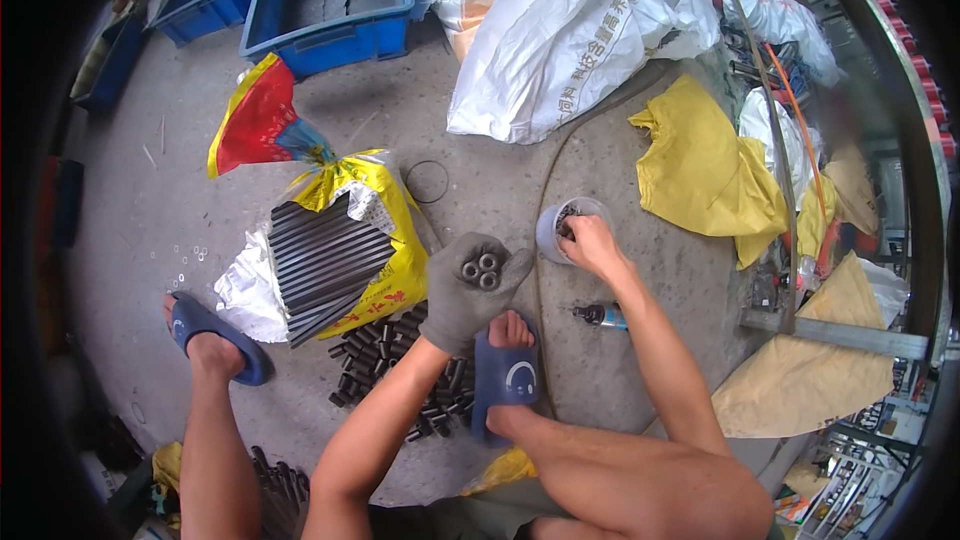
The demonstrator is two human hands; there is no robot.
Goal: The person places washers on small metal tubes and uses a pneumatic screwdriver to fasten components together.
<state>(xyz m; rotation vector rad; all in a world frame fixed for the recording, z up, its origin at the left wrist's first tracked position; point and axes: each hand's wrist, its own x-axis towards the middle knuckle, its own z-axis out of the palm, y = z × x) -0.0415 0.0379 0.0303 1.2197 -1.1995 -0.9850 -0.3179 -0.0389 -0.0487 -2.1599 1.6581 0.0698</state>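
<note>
Concrete floor, bags all around: we sit low with short steel tubes in one hand and the other hand in a cup.

Our gloved left hand (470,290) is cupped palm-up, fingers half curled around three tubes (481,269) standing on end; our bare right hand (590,243) dips its pinched fingers into the small grey cup (556,225), and we cannot tell what they hold. More tubes lie in a dark pile (400,360) by our blue slippers (505,375), beside a yellow bag (375,240) of long rods (325,260). We judge the tubes stiff, heavy for their size and perhaps oily, so they would roll; best gripped around the middle, or cradled in the palm.
</note>
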